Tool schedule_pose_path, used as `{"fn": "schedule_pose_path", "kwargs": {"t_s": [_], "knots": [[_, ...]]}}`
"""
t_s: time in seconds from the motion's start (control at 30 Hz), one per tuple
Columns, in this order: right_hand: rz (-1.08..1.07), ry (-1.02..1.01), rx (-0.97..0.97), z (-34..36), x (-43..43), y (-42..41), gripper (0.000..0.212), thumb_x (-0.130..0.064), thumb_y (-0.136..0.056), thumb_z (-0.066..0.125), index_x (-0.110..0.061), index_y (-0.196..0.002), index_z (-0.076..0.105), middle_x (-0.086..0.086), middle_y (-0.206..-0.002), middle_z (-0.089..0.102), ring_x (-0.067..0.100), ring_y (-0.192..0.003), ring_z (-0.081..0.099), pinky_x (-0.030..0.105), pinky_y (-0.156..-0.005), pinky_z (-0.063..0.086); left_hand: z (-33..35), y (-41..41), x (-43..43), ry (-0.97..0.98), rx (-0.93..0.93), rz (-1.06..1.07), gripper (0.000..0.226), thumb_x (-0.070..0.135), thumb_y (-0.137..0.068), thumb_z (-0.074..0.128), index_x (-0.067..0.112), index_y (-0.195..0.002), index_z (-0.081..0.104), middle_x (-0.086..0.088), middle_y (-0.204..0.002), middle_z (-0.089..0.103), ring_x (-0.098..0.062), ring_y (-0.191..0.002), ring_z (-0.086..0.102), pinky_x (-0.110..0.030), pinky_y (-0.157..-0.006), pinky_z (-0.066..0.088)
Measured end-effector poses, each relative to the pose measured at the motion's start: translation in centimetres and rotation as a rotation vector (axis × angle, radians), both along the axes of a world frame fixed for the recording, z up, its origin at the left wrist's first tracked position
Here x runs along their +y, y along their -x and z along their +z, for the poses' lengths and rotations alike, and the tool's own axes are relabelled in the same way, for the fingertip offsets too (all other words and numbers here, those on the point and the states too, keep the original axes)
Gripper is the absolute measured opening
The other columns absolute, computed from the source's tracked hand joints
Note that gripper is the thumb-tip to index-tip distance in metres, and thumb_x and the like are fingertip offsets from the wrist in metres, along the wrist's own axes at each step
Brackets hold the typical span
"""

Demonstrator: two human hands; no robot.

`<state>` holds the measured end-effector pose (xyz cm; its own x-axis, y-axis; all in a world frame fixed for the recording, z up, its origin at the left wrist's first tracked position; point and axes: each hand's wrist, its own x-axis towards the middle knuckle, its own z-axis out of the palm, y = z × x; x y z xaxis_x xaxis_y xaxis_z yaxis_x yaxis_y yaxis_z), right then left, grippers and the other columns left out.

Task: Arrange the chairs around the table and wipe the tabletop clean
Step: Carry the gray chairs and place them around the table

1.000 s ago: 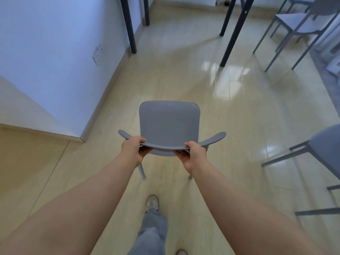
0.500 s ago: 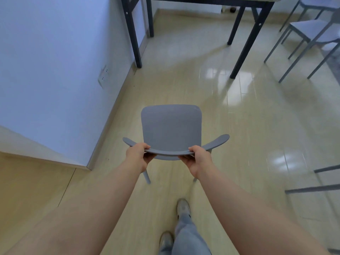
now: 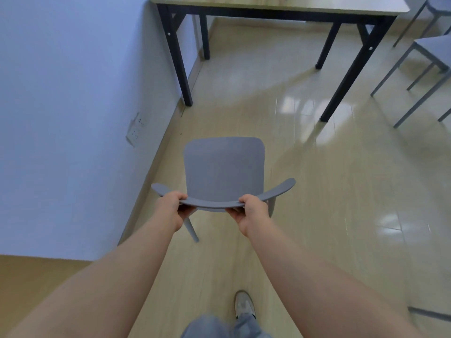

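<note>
- Glossy pale floor [image 3: 305,167] fills the view, with a white wall [image 3: 73,93] running along the left side.
- Ahead stands the table [image 3: 268,6]: light top, black legs, its left end close to that wall.
- No brand, label or writing can be read on anything.
- Low on the wall sits a white socket [image 3: 135,131], too small to make out markings.
- Front and centre is the grey chair [image 3: 223,170], seat facing the table, well short of it, open floor between them.
- Left hand [image 3: 170,209] has its fingers wrapped around the curved backrest, left of middle.
- Right hand [image 3: 252,213] is clamped on the same backrest, right of middle.
- One rear chair leg shows under the left hand; whether the legs touch the floor, I cannot tell.
- Off to the right, two more grey chairs [image 3: 427,52] stand just beside the table's right end.
- Down at the bottom edge, a white shoe [image 3: 244,306] and blue jeans [image 3: 219,328].
</note>
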<state>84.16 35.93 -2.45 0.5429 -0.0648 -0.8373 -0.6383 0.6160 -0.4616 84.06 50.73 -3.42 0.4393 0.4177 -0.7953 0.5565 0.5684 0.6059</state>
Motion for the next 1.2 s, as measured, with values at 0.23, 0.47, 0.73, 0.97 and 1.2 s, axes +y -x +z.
{"fn": "schedule_pose_path", "kwargs": {"t_s": [0.23,0.47,0.73,0.97,1.2], "knots": [[0.014,0.018,0.005,0.0,3.7,-8.7,0.038,0.011,-0.092,0.035,0.003,-0.129,0.040,0.015,-0.088,0.054,0.031,-0.084,0.054,0.045,-0.080,0.049,-0.7,-9.1,4.1,0.002,-0.012,-0.031,0.019,-0.009,-0.088,0.042,-0.001,-0.106,0.041,-0.013,-0.077,0.049,-0.023,-0.065,0.053,-0.034,-0.063,0.052],[-0.012,0.061,0.018,-1.3,7.3,-17.2,0.040,0.009,-0.091,0.038,0.005,-0.131,0.039,0.016,-0.089,0.053,0.031,-0.077,0.055,0.043,-0.075,0.048,-0.5,-17.4,7.4,0.022,-0.021,-0.038,0.023,-0.012,-0.086,0.044,0.000,-0.106,0.043,-0.012,-0.078,0.050,-0.025,-0.064,0.053,-0.037,-0.063,0.054],[-0.046,0.063,0.010,-1.8,11.2,-26.2,0.033,0.008,-0.092,0.042,0.001,-0.124,0.041,0.016,-0.091,0.050,0.029,-0.071,0.053,0.040,-0.067,0.047,0.0,-26.7,11.9,0.037,-0.049,-0.069,0.024,-0.013,-0.087,0.044,0.004,-0.105,0.040,-0.015,-0.080,0.048,-0.026,-0.067,0.053,-0.041,-0.076,0.050],[-0.039,0.005,-0.114,0.2,10.9,-36.4,0.030,0.010,-0.090,0.042,0.001,-0.119,0.042,0.023,-0.112,0.050,0.035,-0.078,0.056,0.043,-0.060,0.050,1.4,-37.1,12.4,0.047,-0.096,-0.122,0.011,-0.011,-0.085,0.048,-0.001,-0.088,0.047,-0.016,-0.083,0.052,-0.029,-0.069,0.057,-0.040,-0.066,0.054],[0.016,-0.021,-0.145,3.0,9.5,-47.0,0.033,0.010,-0.088,0.046,0.002,-0.120,0.043,0.022,-0.109,0.051,0.039,-0.093,0.055,0.046,-0.071,0.053,2.9,-47.2,11.6,0.041,-0.125,-0.107,0.020,-0.010,-0.082,0.050,-0.001,-0.101,0.050,-0.020,-0.089,0.057,-0.031,-0.074,0.062,-0.040,-0.065,0.056]]}}
